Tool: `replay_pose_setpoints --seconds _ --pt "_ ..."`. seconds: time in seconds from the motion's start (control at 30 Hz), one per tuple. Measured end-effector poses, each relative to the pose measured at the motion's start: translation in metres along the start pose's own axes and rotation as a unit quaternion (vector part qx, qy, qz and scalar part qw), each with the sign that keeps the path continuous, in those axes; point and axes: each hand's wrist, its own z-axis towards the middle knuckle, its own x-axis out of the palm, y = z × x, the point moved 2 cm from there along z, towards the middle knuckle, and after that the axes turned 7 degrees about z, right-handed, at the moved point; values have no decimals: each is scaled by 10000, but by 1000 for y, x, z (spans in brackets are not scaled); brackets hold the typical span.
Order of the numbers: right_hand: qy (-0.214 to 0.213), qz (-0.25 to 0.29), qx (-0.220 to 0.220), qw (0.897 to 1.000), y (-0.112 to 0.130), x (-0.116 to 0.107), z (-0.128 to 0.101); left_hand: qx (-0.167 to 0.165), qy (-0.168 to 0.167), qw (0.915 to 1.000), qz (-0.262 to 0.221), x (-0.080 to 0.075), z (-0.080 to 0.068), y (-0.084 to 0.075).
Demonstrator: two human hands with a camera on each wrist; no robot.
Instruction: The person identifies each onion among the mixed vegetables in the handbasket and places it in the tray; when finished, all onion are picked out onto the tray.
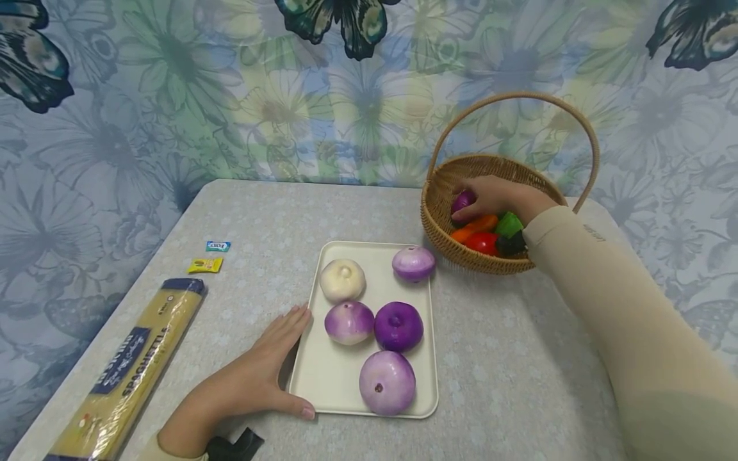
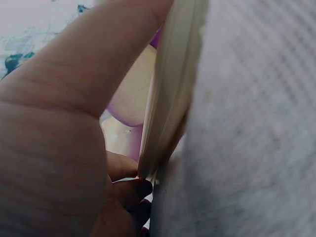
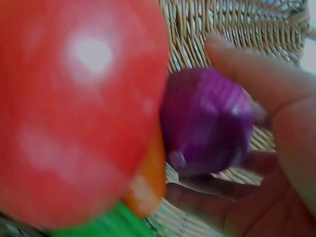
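Note:
My right hand [image 1: 490,195] reaches into the wicker basket [image 1: 461,259] and its fingers curl round a dark purple onion [image 1: 463,200]. In the right wrist view the purple onion [image 3: 207,121] sits between my thumb and fingers [image 3: 256,74], beside a red tomato [image 3: 74,98]. My left hand [image 1: 282,362] lies flat on the table against the left edge of the cream tray [image 1: 334,378], thumb at its front corner. The tray carries several onions: one white [image 1: 343,280], one deep purple [image 1: 398,326], the others pale purple. The left wrist view shows the tray rim [image 2: 168,98] close by my thumb [image 2: 98,64].
The basket also holds a red tomato [image 1: 483,242], an orange piece [image 1: 478,225] and a green piece [image 1: 508,224]. A spaghetti pack [image 1: 132,371] lies at the table's left front edge. Two small packets [image 1: 218,246] [image 1: 205,265] lie behind it. A flowered curtain hangs at the back.

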Motion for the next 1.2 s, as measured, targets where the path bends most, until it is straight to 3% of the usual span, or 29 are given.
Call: replay_pose_setpoints --seconds 0.2,0.37,0.53,0.63,0.77,0.9,1.03,1.2 --pt "-328 -100 -176 9993 2 5 -3 6 34 10000 24 0 0 0" --pt "-535 -28 -456 9975 14 -7 -13 20 45 10000 13 1 0 0" --pt "-807 10 -839 9932 39 -25 -40 63 28 10000 30 1 -1 -1" --pt "-950 363 -1221 9873 62 -30 -58 78 -11 9999 82 1 -2 -1" --pt "-1099 785 -2151 9672 104 -25 -78 72 -59 9999 98 -1 -4 1" --pt "-933 621 -3260 9387 149 0 -89 70 -77 9999 47 -1 -5 2" --pt "-347 607 -3992 9142 185 40 -91 126 -93 9999 8 -1 -4 2" --pt "599 575 -4417 8933 218 94 -91 160 -74 9998 -11 1 -3 3"
